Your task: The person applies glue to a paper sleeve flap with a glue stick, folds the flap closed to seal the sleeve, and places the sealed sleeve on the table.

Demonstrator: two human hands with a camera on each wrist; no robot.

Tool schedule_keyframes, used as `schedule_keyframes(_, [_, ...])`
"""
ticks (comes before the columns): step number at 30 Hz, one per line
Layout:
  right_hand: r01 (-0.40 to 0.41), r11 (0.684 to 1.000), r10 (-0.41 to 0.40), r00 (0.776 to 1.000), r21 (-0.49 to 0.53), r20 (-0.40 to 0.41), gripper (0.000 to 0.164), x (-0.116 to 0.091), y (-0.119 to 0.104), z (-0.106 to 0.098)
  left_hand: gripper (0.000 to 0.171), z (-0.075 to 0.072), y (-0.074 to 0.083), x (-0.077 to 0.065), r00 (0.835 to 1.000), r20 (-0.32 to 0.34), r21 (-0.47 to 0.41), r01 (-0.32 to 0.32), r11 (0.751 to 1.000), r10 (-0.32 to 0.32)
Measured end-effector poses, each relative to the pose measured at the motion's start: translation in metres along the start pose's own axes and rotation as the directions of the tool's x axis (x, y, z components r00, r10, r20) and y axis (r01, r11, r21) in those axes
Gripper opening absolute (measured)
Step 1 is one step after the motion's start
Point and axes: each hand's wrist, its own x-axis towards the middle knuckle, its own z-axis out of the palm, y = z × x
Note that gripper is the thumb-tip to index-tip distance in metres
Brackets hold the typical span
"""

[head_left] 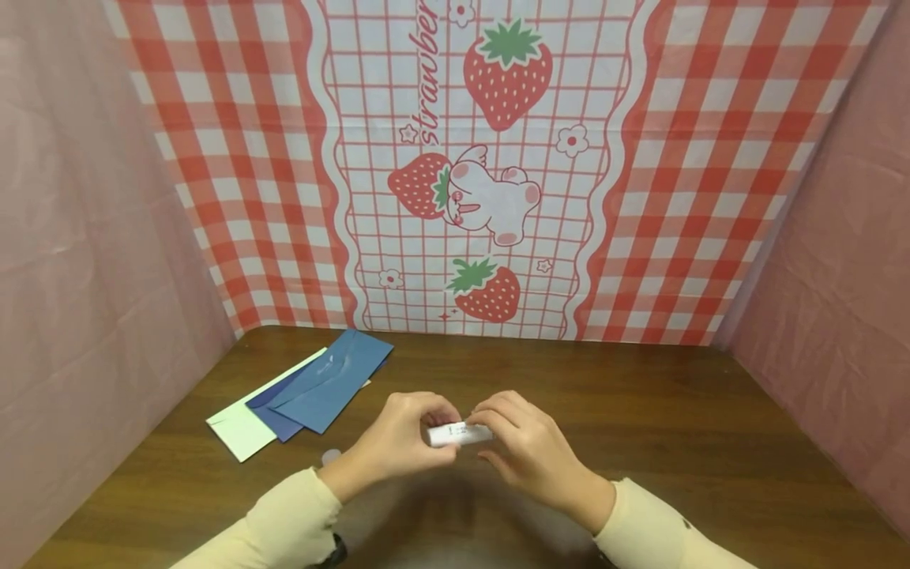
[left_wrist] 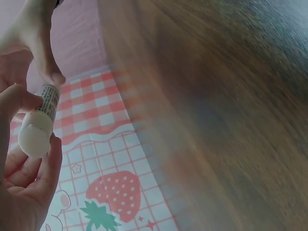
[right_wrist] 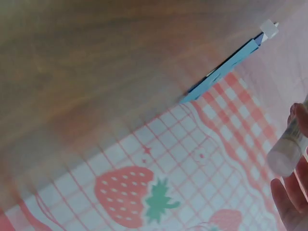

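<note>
Held level above the table in the head view is a white glue stick (head_left: 458,434) with small dark print. My left hand (head_left: 401,438) grips its left end between thumb and fingers. At the other end, the fingertips of my right hand (head_left: 528,444) pinch it, thumb below. In the left wrist view the round white end of the glue stick (left_wrist: 36,137) faces the camera, with its printed label behind. A pale round end of the glue stick (right_wrist: 285,156) shows at the right edge of the right wrist view, partly covered by fingers.
Blue, dark blue and pale green envelopes (head_left: 341,383) overlap at the table's back left. A small translucent cap (head_left: 331,456) stands beside my left wrist. The brown wooden table (head_left: 640,403) meets a strawberry-print backdrop (head_left: 490,237), with pink curtains (head_left: 825,261) at the sides.
</note>
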Motion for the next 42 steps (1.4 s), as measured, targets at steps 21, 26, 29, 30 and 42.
schedule_keyframes(21, [-0.284, 0.945, 0.286, 0.958, 0.162, 0.014, 0.036, -0.005, -0.001, -0.004, 0.024, -0.042, -0.009, -0.009, 0.918, 0.023, -0.246, 0.389, 0.888, -0.396])
schedule_keyframes(26, [-0.442, 0.845, 0.442, 0.894, 0.301, 0.071, 0.032, -0.005, -0.001, -0.006, 0.019, -0.062, -0.025, -0.027, 0.926, 0.103, 0.186, 0.34, 0.922, -0.362])
schedule_keyframes(29, [-0.548, 0.734, 0.547, 0.827, 0.401, 0.129, 0.028, -0.004, 0.001, -0.007, 0.022, -0.07, -0.033, -0.036, 0.912, 0.158, 0.354, 0.305, 0.884, -0.378])
schedule_keyframes(30, [-0.578, 0.692, 0.578, 0.803, 0.432, 0.148, 0.027, -0.003, 0.002, -0.007, 0.024, -0.072, -0.035, -0.039, 0.904, 0.167, 0.39, 0.307, 0.868, -0.394])
schedule_keyframes(42, [-0.706, 0.401, 0.666, 0.662, 0.583, 0.343, 0.03, -0.009, 0.009, -0.005, 0.022, -0.076, -0.057, -0.066, 0.878, 0.264, 0.433, 0.262, 0.862, -0.4])
